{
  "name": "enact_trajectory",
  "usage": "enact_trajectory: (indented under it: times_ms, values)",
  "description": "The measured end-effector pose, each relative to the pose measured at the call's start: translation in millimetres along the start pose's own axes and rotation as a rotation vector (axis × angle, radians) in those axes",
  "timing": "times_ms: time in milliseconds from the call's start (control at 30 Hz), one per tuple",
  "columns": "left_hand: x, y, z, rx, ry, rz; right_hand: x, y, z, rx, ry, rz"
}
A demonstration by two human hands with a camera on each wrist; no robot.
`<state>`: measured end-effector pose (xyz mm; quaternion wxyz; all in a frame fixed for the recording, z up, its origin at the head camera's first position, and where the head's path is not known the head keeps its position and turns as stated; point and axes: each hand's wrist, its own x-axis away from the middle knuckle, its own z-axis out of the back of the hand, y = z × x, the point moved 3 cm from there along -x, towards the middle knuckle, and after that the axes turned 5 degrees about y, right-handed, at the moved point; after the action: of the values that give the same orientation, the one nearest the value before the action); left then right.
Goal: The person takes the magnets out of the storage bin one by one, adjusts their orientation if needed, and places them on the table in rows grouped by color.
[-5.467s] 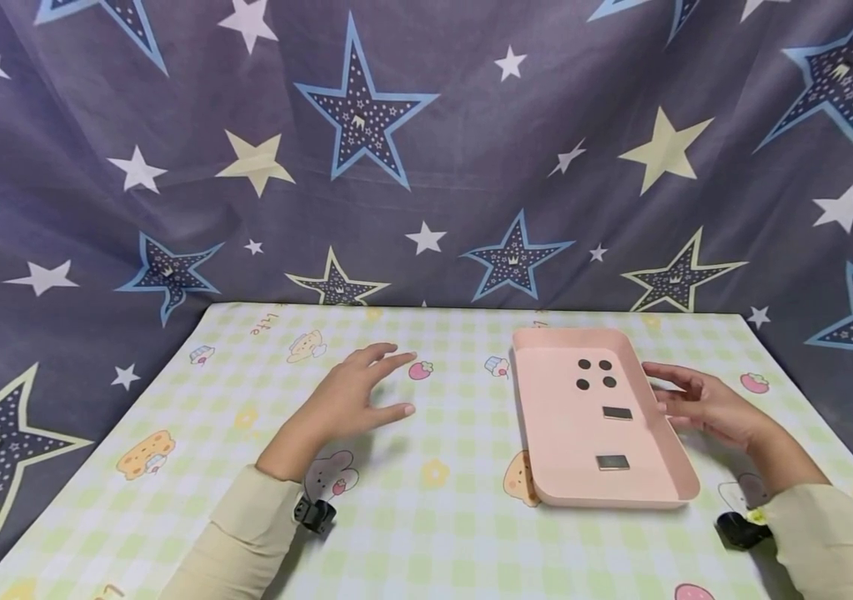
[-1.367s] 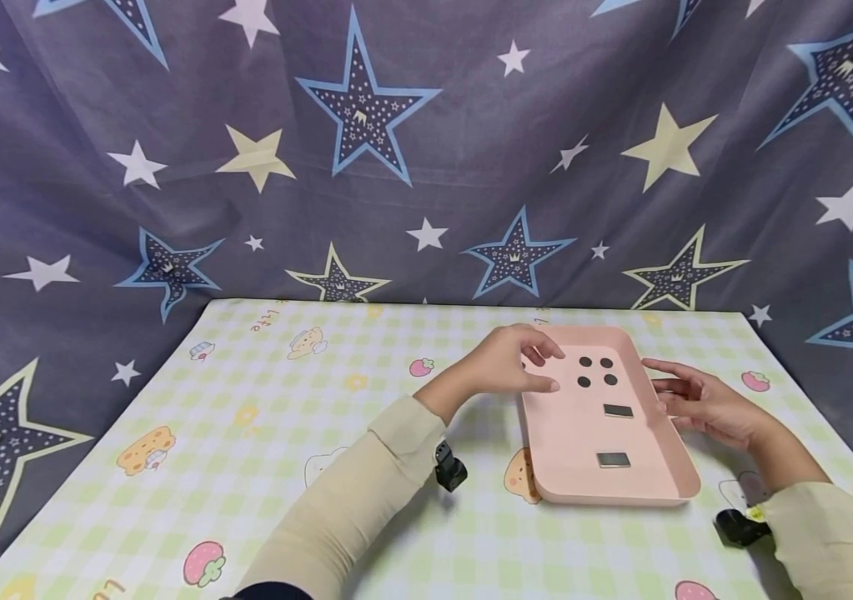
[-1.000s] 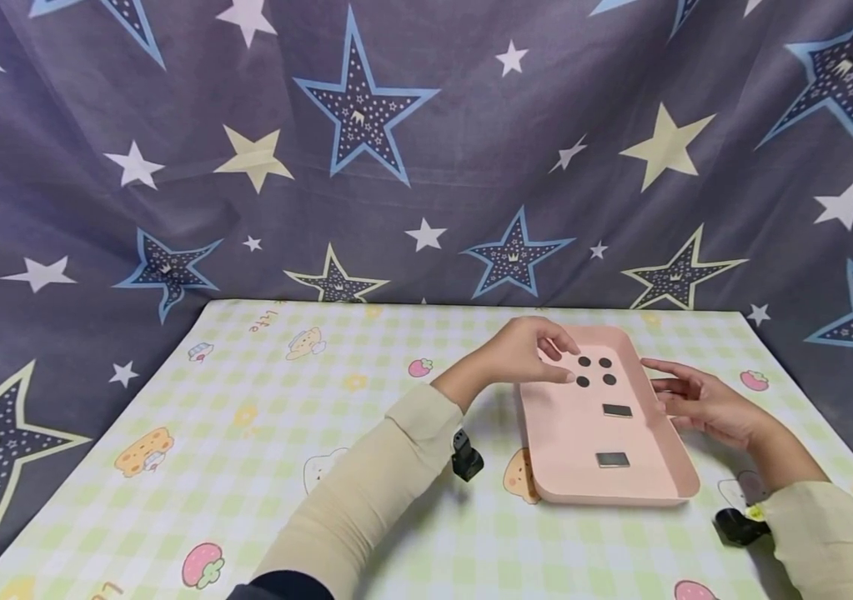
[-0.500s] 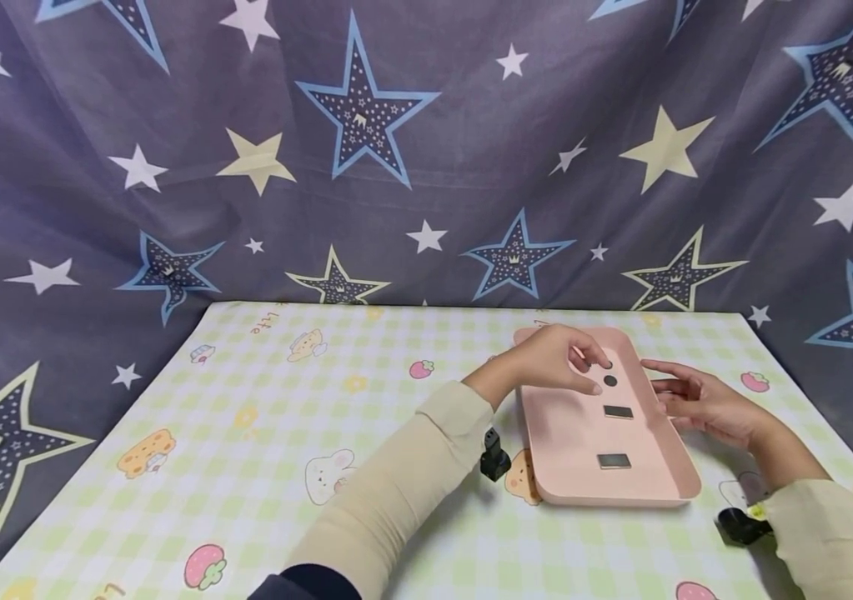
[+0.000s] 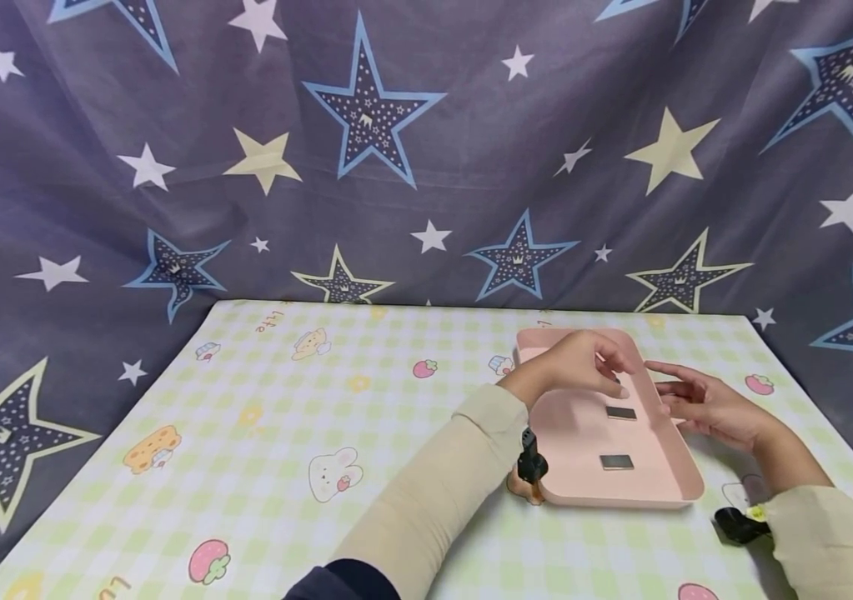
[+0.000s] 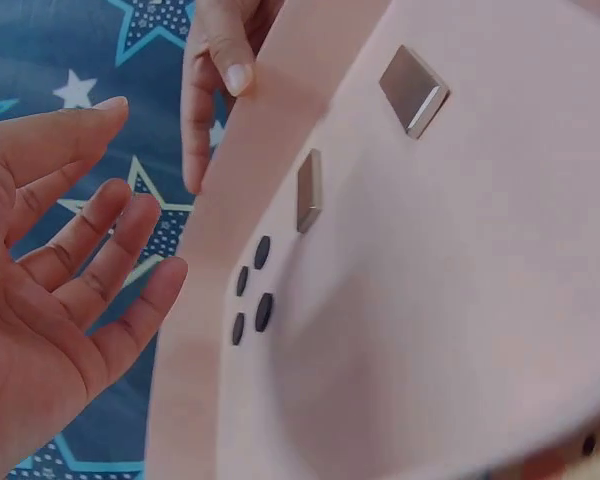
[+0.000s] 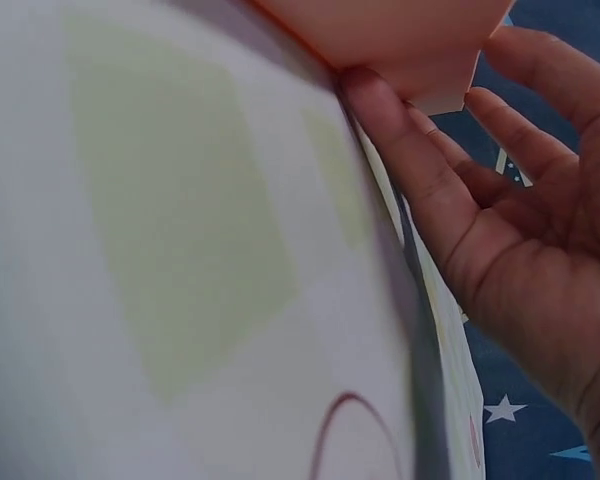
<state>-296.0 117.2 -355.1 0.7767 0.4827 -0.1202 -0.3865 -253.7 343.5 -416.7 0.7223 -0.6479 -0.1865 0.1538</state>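
Over the far half of a shallow pink tray [image 5: 572, 442] is my left hand [image 5: 584, 362], its fingers loosely bent and apart with nothing between them. It hides most of several small black discs in the head view; the left wrist view shows the black discs [image 6: 264, 312] grouped on the tray floor. Nearer to me on that floor lie two flat metallic rectangular pieces, a farther one [image 5: 621, 413] and a nearer one [image 5: 616, 462]. My right hand [image 5: 715, 408] stays at the tray's outer right wall, its fingertips against the wall in the right wrist view.
The tray sits on a table with a green-and-white checked cloth [image 5: 396, 442] printed with cartoon figures. A dark star-patterned curtain [image 5: 456, 167] hangs along the table's back edge. A small black wrist camera [image 5: 531, 462] on the left sleeve overlaps the tray's left side.
My left hand has moved rightward from the left part of the table, in over the tray and across the black discs toward the right wall. The right hand and tray have stayed put.
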Motion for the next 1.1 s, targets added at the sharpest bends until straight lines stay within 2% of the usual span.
enact_trajectory:
  times_ms: [167, 367, 733, 933, 1100]
  values:
    - [-2.8, -10.7, -4.0, 0.044, 0.034, 0.068, -1.0, 0.1, -0.5, -0.020, -0.023, 0.024]
    - [-4.0, -22.6, -5.7, 0.123, 0.063, 0.118, -1.7, -1.3, -3.0, -0.004, -0.021, 0.034]
    - [-2.5, -30.6, -14.6, 0.081, 0.025, 0.166, 6.0, -0.7, -6.0, -0.051, -0.055, 0.077]
    - [-2.0, -34.3, -19.9, 0.087, 0.026, 0.209, 8.1, 0.4, -6.7, -0.071, -0.066, 0.100]
    - [-4.7, -36.9, -25.2, 0.053, 0.005, 0.196, 10.8, 1.8, -6.2, -0.059, -0.052, 0.113]
